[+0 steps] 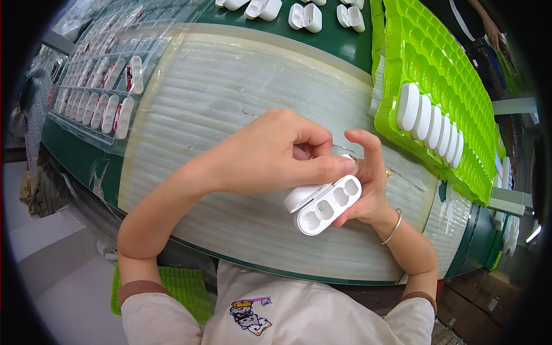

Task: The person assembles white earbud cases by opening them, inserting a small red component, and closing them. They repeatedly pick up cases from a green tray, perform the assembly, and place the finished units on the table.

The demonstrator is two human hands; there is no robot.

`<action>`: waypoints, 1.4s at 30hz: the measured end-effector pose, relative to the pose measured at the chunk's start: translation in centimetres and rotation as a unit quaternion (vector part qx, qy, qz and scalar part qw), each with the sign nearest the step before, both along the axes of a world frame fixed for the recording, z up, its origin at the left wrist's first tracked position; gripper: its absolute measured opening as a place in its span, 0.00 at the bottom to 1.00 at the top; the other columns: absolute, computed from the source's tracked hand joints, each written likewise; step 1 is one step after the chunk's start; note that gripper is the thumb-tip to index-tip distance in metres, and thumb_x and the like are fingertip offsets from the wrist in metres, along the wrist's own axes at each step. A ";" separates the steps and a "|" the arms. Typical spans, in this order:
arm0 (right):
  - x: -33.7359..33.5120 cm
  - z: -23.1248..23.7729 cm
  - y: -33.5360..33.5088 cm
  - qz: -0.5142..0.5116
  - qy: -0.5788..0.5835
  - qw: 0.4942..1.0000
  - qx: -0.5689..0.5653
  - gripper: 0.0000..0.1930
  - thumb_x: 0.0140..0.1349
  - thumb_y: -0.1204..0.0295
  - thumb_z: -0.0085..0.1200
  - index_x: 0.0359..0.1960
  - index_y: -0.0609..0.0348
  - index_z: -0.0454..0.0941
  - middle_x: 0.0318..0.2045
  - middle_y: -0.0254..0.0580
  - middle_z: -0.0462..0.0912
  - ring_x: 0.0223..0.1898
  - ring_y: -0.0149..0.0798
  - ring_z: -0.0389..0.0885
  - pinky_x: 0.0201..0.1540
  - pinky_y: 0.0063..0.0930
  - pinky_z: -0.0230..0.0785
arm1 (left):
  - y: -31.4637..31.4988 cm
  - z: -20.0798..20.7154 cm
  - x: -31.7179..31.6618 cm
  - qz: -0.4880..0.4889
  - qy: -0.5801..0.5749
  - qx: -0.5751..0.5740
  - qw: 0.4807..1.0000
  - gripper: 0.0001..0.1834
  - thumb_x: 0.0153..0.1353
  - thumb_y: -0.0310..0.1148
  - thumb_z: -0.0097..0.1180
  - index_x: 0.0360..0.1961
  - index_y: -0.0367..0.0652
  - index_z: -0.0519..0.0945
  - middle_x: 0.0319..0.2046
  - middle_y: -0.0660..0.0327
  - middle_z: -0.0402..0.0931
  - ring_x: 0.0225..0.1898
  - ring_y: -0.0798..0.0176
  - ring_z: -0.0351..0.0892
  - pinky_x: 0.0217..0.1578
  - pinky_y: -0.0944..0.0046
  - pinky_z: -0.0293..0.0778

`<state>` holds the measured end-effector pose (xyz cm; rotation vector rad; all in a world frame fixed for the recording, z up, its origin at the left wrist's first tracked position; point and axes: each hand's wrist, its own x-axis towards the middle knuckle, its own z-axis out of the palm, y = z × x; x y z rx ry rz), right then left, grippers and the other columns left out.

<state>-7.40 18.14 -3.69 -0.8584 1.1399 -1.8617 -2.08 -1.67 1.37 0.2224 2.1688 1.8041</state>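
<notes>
A white earbud charging case (329, 208) with its lid tipped back is held over the padded mat near the middle of the table. Empty rounded hollows show in its inner face. My right hand (372, 187) supports the case from the right, thumb beneath and index finger raised; the other fingers are partly hidden. From the left, my left hand (270, 150) is closed, with its thumb pressed at the case's far end by the hinge side. Its curled fingers hide whether something small is between them.
A pale ribbed mat (230, 75) covers the green table. A bright green moulded tray (443, 69) stands at right with a row of white cases (432, 122). Several open white cases (305, 17) sit at the back. Clear plastic trays (86, 131) at left hold white shells with red parts.
</notes>
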 end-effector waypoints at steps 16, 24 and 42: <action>0.4 -0.5 0.2 -0.026 -0.080 0.996 0.011 0.56 0.35 0.73 0.74 0.62 0.56 0.43 0.32 0.45 0.82 0.40 0.36 0.81 0.44 0.27 0.71 | 0.0 -0.9 0.0 -0.003 0.026 -0.002 1.000 0.19 0.56 0.39 0.54 0.13 0.39 0.69 0.11 0.70 0.57 0.16 0.76 0.52 0.17 0.70 0.49; 0.2 -0.3 0.4 0.022 -0.083 0.995 0.047 0.56 0.36 0.73 0.74 0.63 0.55 0.42 0.31 0.42 0.82 0.37 0.32 0.80 0.41 0.24 0.69 | 0.1 -0.7 0.2 -0.005 0.021 0.014 1.000 0.19 0.56 0.39 0.54 0.13 0.39 0.69 0.10 0.69 0.56 0.16 0.75 0.52 0.17 0.69 0.49; 0.4 -0.4 -0.2 0.000 0.145 0.989 0.017 0.40 0.52 0.76 0.61 0.60 0.58 0.44 0.42 0.51 0.74 0.43 0.37 0.75 0.49 0.31 0.65 | -0.7 -1.4 -0.4 -0.039 0.071 -0.106 0.991 0.11 0.55 0.34 0.52 0.25 0.35 0.72 0.16 0.65 0.65 0.17 0.73 0.60 0.19 0.71 0.59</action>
